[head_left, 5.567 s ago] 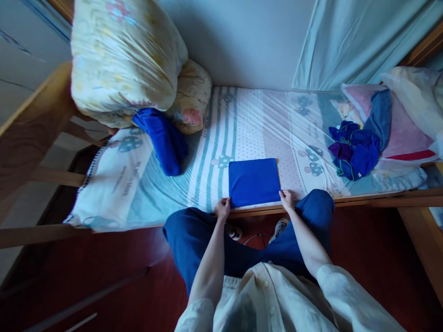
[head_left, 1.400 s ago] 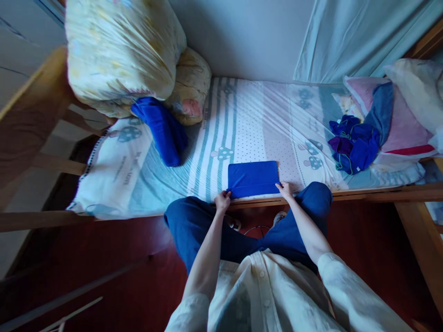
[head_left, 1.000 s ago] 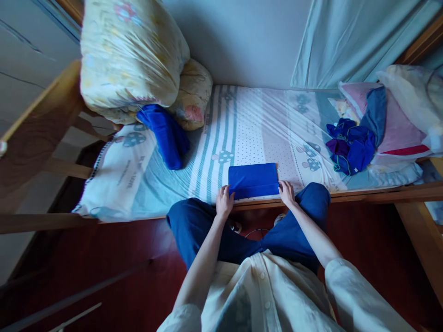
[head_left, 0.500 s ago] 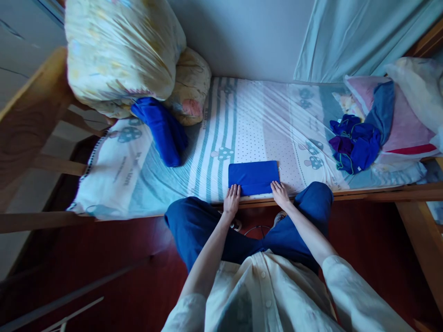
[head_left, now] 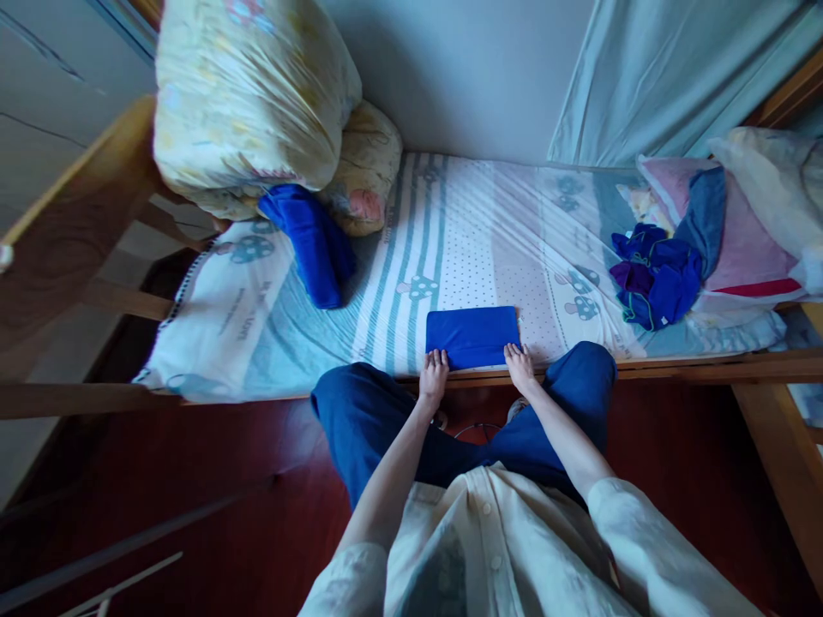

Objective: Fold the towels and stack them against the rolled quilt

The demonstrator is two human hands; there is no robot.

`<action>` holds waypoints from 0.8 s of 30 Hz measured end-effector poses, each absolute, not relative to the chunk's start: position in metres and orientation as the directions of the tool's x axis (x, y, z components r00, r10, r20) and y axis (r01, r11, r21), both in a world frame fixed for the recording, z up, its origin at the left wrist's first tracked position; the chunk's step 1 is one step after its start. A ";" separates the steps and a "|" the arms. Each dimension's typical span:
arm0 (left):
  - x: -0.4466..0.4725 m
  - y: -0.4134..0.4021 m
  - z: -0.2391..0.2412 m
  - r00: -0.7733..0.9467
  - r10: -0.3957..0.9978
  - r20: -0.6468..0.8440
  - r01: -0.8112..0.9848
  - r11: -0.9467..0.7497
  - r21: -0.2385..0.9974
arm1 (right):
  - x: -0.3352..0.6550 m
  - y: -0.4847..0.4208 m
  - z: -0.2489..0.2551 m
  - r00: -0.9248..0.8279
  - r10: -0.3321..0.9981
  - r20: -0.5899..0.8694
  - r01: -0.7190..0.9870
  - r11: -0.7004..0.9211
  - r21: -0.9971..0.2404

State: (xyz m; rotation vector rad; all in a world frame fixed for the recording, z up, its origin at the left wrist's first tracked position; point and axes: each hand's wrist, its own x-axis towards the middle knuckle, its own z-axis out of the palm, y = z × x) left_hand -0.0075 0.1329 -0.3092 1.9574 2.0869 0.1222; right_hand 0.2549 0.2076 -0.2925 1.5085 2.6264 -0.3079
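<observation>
A blue cloth point(head_left: 472, 332), folded into a flat, smooth rectangle, lies on the bed's near edge in front of me. At its near left corner, my left hand point(head_left: 433, 375) has its fingers together over the cloth's edge, gripping it. The near right corner is held by my right hand point(head_left: 519, 364) in the same way, fingertips on top. My thumbs are hard to make out. On the left part of the bed rests a long folded blue garment point(head_left: 312, 244). To the right, a crumpled blue and purple clothes pile point(head_left: 659, 274) lies loose.
A printed sheet point(head_left: 463, 231) covers the bed. Stuffed yellow bedding point(head_left: 257, 94) is stacked at the left end, beside a wooden bed rail point(head_left: 83, 197). Pink pillows point(head_left: 752, 231) lie at the right end. A pale curtain point(head_left: 643, 77) hangs behind.
The view has shifted slightly, so the bed appears a little lower and the left end further right. Both hands stay at the folded cloth's near corners.
</observation>
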 end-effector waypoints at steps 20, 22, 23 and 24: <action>-0.036 0.128 -0.272 -0.211 0.954 -0.214 0.773 0.297 0.561 | 0.285 0.228 -0.271 -0.334 0.911 -0.243 0.851 0.181 -0.492; -0.039 0.135 -0.270 -0.305 0.923 -0.236 0.700 0.385 0.601 | 0.292 0.240 -0.272 -0.297 0.930 -0.219 0.762 0.092 -0.641; -0.040 0.138 -0.270 -0.346 0.904 -0.249 0.663 0.424 0.616 | 0.294 0.245 -0.273 -0.270 0.939 -0.210 0.703 0.044 -0.710; -0.040 0.141 -0.270 -0.382 0.886 -0.263 0.627 0.457 0.631 | 0.296 0.248 -0.274 -0.243 0.947 -0.208 0.640 -0.005 -0.768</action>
